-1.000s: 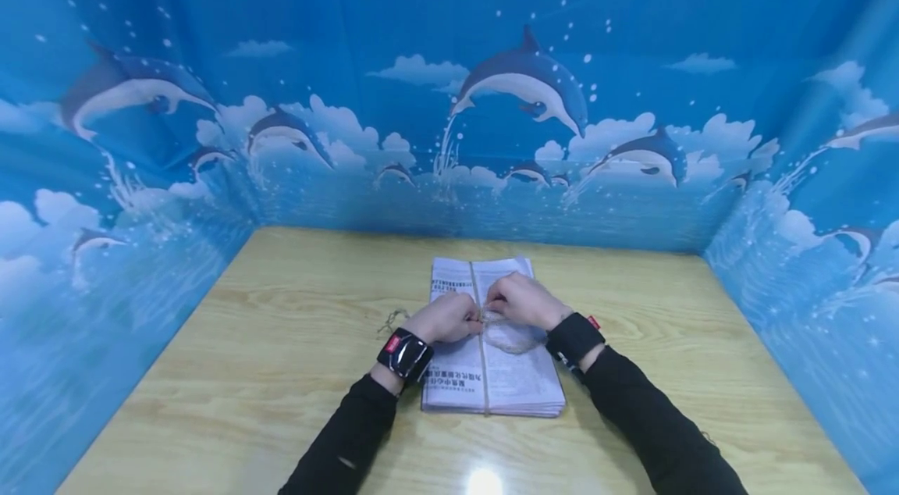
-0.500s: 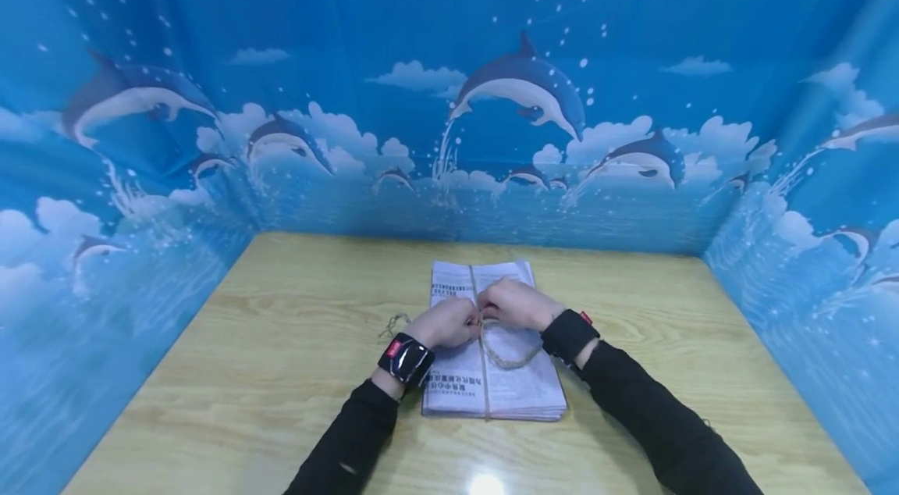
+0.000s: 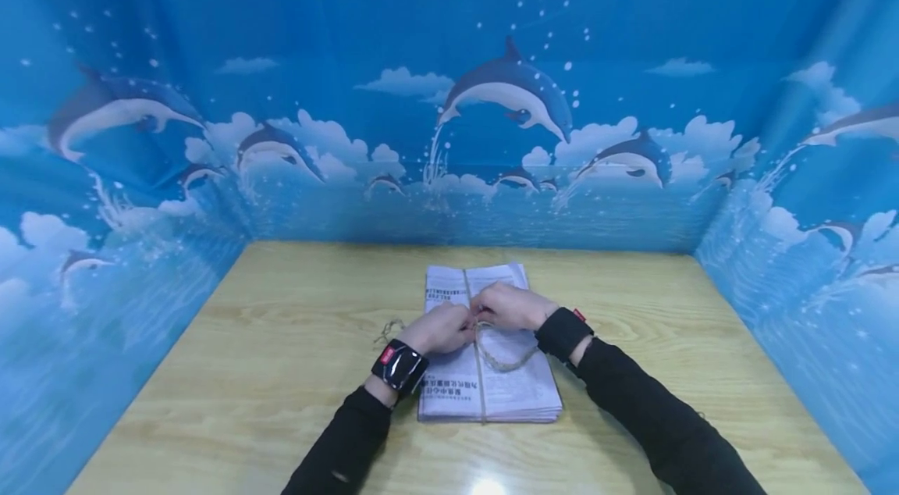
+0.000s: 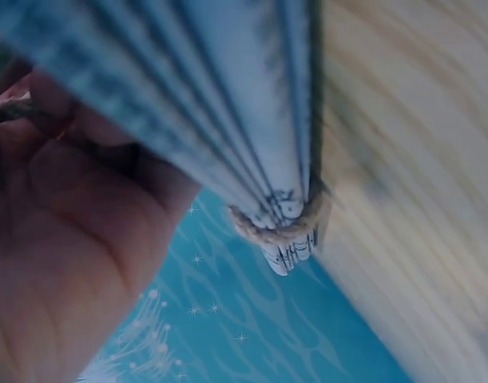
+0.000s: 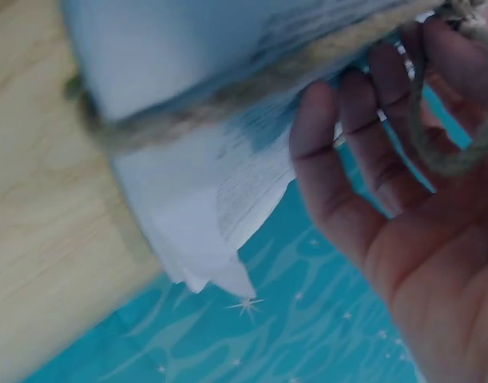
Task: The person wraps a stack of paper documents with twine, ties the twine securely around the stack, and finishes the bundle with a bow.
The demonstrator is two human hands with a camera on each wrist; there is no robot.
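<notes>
A stack of folded newspapers (image 3: 516, 395) lies on the wooden table, with twine (image 3: 481, 382) running lengthwise over its top. Both hands meet at the middle of the stack, over the twine. My left hand (image 3: 441, 328) pinches the twine there; in the left wrist view a bit of twine (image 4: 13, 108) shows among its curled fingers. My right hand (image 3: 507, 306) pinches twine from the other side, its fingers bent. A loop of twine (image 3: 502, 365) droops below the right hand onto the paper. The knot area is mostly hidden by fingers in the head view.
A loose frayed twine end (image 3: 389, 331) lies on the table (image 3: 295, 315) left of the stack. Blue dolphin-print curtains (image 3: 316, 73) enclose the back and both sides. Twine (image 4: 279, 231) wraps the stack's edge in the left wrist view.
The right hand has come slightly down and left, closer to the left hand. The drooping twine loop hangs lower and rounder than before. The head view has shifted a little.
</notes>
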